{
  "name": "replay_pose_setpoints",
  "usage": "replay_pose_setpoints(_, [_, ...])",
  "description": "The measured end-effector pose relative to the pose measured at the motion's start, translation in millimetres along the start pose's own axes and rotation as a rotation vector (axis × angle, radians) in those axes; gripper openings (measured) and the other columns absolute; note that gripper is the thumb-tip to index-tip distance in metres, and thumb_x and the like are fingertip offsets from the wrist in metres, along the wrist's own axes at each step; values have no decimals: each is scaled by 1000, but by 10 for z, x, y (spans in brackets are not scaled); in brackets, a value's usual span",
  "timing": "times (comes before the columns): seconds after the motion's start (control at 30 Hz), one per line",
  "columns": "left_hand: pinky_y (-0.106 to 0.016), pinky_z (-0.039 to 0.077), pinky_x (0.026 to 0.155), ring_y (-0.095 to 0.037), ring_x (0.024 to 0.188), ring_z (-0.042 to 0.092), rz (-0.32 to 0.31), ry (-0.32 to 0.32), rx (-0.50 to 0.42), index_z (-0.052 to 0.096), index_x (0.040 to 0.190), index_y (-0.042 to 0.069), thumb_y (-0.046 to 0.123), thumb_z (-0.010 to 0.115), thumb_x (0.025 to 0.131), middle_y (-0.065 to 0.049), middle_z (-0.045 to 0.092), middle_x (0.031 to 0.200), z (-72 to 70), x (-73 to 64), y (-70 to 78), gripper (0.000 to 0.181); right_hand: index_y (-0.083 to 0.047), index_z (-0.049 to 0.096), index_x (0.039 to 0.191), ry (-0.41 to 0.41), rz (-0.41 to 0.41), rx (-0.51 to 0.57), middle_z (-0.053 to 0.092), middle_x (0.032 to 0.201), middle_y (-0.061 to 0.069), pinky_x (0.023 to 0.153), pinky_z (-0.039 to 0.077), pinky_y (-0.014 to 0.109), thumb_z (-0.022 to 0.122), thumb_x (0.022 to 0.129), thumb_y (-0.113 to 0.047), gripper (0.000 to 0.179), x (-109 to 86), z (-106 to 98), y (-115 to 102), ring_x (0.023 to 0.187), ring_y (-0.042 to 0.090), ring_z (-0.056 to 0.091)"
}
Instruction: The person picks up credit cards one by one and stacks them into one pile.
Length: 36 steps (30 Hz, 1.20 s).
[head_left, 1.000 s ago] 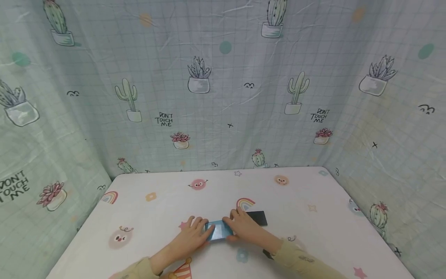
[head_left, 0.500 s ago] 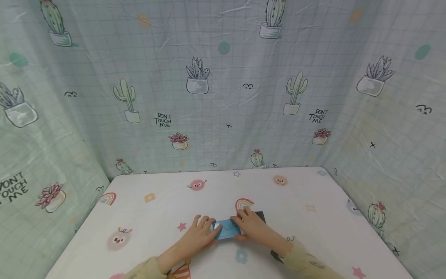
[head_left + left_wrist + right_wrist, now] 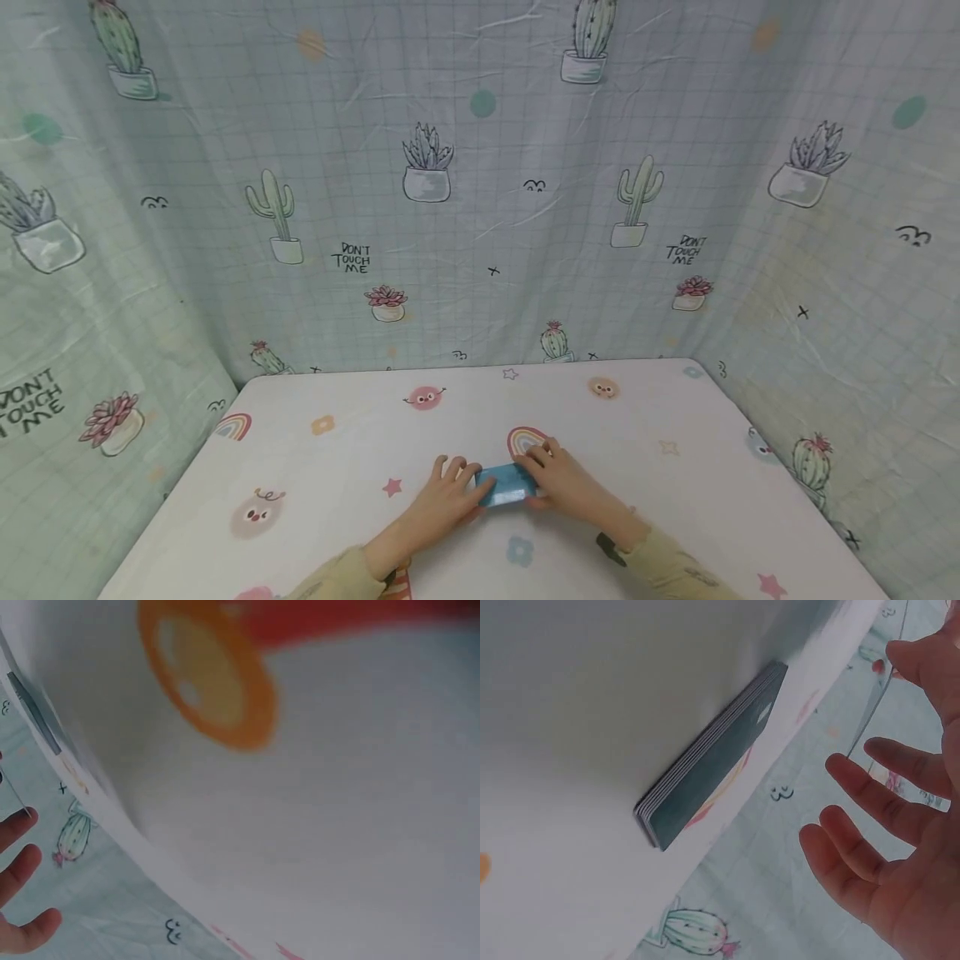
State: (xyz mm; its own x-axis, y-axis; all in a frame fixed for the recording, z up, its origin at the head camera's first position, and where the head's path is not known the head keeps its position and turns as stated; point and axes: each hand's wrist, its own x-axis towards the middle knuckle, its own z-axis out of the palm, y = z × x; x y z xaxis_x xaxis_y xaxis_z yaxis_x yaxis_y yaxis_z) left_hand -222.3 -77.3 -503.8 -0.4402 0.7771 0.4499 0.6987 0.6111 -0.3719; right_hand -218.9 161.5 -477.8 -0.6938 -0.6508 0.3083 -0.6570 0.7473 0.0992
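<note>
A thin blue card [image 3: 506,485] is held level between both hands, above the table. My left hand [image 3: 441,504] pinches its left end with thumb and fingers. On the opposite end, my right hand [image 3: 566,483] grips the card, with the thumb at the near edge and the fingers at the far edge. The right wrist view shows the card edge-on as a thin line between thumb and fingertips. Below it, a neat stack of dark cards [image 3: 712,757] lies on the table; in the head view the right hand hides this stack.
The white table [image 3: 330,475] carries printed stars, rainbows and smiling faces. Behind it and at both sides hangs a cactus-patterned curtain [image 3: 480,225]. A dark band [image 3: 611,549] shows at the right wrist.
Both hands have shifted to the right with the blue card between them. The dark stack, partly visible beside the right hand before, is now covered by that hand in the head view.
</note>
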Motion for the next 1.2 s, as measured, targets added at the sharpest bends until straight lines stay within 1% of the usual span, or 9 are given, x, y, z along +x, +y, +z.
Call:
replay_pose_setpoints(0.13, [-44,40,80,-19,95,45,-24,-2,-24,55,114,24,42,64,77,-1,54,106,24,90,57,42,-11,55,116,27,29,9,55,98,1,69,42,28,69,71,-42,56,-60,15,61,84,15,40])
replay_pose_setpoints(0.23, [-45,40,80,-20,96,46,-43,-20,-55,55,116,24,40,63,78,-2,54,109,16,150,94,42,-11,55,116,29,60,32,55,100,2,71,43,29,69,70,-42,57,-109,23,101,86,16,41])
replay_pose_setpoints(0.33, [-47,40,82,-21,97,46,-47,-40,-83,54,117,23,39,62,80,-2,54,110,4,210,116,42,-10,54,116,8,91,60,54,101,3,72,44,31,69,71,-42,58,-152,21,138,88,17,42])
replay_pose_setpoints(0.5, [-48,39,83,-21,99,45,-34,-54,-102,53,118,22,39,63,79,-2,55,110,7,320,127,44,-9,55,116,-40,132,86,54,103,3,72,43,31,69,71,-42,57,-205,20,201,88,17,40])
replay_pose_setpoints(0.57, [-47,39,83,-21,98,45,-24,-57,-96,53,118,22,40,63,79,-2,55,109,25,360,127,44,-9,56,115,-43,136,80,54,103,3,72,42,30,69,71,-43,57,-223,22,232,88,16,40])
replay_pose_setpoints(0.73, [-47,39,84,-20,99,44,3,-79,-71,54,118,22,42,61,80,-2,54,110,77,443,128,44,-9,57,112,-12,130,67,54,100,2,69,41,29,70,69,-42,55,-260,21,310,87,15,40])
replay_pose_setpoints(0.83, [-48,39,84,-21,100,44,13,-91,-66,54,118,22,44,60,80,-1,54,110,103,486,133,44,-9,57,111,-9,132,54,53,99,1,69,41,29,71,69,-41,54,-270,19,347,87,15,40])
replay_pose_setpoints(1.07, [-49,40,85,-21,100,44,9,-111,-67,53,117,22,45,59,80,-1,54,111,155,569,147,44,-7,58,108,5,117,32,53,98,3,67,41,30,73,68,-36,52,-283,-24,395,86,17,41])
replay_pose_setpoints(1.2, [-49,40,86,-20,100,44,11,-109,-86,53,118,22,45,59,80,-1,54,112,176,617,146,44,-8,57,109,-9,147,37,53,100,3,69,42,31,73,68,-37,53,-292,-24,419,87,16,41])
